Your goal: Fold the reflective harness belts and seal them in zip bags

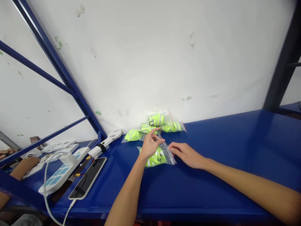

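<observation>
A clear zip bag (155,159) with a folded fluorescent yellow-green strap-like item and silver reflective bands lies on the blue table in front of me. My left hand (150,145) is over its upper part, thumb and curled fingers gripping near the top corner while the index finger sticks out. At the bag's right side, my right hand (187,154) pinches the edge by the zip strip, its fingertips partly hidden. Just behind, against the wall, several similar bags are heaped, among them an upper bag (157,120) with a red zip line and a left bag (133,135).
To the left on the blue table (211,185) are a white phone (88,179) on a cable, a power strip (63,171) and a small white fan (114,135). A blue metal frame (80,106) rises there. Beyond it, another person's arm (24,166) shows.
</observation>
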Motion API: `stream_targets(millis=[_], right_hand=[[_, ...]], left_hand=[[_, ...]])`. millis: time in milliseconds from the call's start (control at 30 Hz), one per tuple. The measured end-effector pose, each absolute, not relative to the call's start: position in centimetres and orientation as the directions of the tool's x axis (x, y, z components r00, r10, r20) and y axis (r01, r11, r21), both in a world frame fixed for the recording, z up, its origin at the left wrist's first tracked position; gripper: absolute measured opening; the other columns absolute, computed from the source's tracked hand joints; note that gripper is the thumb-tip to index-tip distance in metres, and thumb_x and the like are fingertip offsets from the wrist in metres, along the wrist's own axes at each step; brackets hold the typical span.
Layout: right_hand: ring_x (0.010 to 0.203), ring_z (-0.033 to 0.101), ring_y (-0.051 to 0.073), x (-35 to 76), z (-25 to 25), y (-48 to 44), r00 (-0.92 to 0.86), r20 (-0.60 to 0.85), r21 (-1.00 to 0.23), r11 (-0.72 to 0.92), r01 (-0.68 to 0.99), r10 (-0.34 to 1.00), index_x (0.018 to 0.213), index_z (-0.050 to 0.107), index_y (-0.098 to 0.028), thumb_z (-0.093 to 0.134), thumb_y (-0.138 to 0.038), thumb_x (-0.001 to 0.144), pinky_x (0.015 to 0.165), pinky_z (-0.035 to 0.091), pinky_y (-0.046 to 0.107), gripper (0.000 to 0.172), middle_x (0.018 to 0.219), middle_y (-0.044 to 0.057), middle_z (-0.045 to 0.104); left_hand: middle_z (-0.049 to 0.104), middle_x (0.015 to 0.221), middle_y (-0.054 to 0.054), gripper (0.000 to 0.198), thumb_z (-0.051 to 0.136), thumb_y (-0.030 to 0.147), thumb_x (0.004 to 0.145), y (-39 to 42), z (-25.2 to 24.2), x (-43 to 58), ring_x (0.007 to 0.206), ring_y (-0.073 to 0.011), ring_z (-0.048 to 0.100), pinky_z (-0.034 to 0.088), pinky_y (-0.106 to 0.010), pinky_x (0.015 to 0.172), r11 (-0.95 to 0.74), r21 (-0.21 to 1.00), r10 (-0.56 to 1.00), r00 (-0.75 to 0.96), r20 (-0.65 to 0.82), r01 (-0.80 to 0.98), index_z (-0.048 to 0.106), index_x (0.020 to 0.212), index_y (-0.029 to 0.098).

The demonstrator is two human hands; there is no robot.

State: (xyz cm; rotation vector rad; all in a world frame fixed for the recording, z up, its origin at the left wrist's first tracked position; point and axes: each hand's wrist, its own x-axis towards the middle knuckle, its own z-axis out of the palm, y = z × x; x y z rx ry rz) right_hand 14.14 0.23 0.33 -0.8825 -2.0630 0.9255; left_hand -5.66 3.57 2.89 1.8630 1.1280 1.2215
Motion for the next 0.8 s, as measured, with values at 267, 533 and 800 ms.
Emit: stream_targets(millis=[267, 533, 800], right_hand=[[0.071, 0.058, 0.017, 14.2, 0.1, 0.6, -0.546, 0.286, -0.809, 0.504, 0.303, 0.788, 0.097, 0.063, -0.020, 0.041, -0.040, 0.097, 0.067, 0.042, 0.027, 0.030, 0.078, 0.001, 0.064], [0.066, 0.054, 0.015, 14.1, 0.2, 0.2, -0.516, 0.308, -0.806, 0.507, 0.306, 0.800, 0.094, 0.063, -0.020, 0.039, -0.040, 0.097, 0.063, 0.041, 0.026, 0.031, 0.077, 0.000, 0.062], [0.064, 0.053, 0.015, 14.0, -0.3, 0.7, -0.529, 0.279, -0.823, 0.484, 0.299, 0.802, 0.091, 0.063, -0.019, 0.044, -0.041, 0.095, 0.060, 0.041, 0.025, 0.029, 0.071, 0.000, 0.059]], left_hand=[[0.067, 0.067, 0.000, 0.044, 0.066, 0.034, 0.081, 3.2, 2.9, -5.3, 0.074, -0.0178, 0.066, 0.050, -0.029, 0.076, -0.457, 0.833, 0.889, 0.179, 0.421, 0.311, 0.059, 0.121, 0.017], [0.069, 0.074, -0.002, 0.023, 0.057, 0.032, 0.088, 3.0, 2.8, -5.1, 0.072, -0.0173, 0.065, 0.048, -0.027, 0.067, -0.535, 0.690, 0.831, 0.157, 0.533, 0.488, 0.064, 0.106, 0.019], [0.058, 0.097, -0.008, 0.020, 0.046, 0.021, 0.092, 1.2, 4.3, -5.2, 0.094, -0.0198, 0.055, 0.045, -0.034, 0.085, -0.632, 0.168, 0.540, 0.274, 0.796, 0.757, 0.064, 0.101, 0.020]])
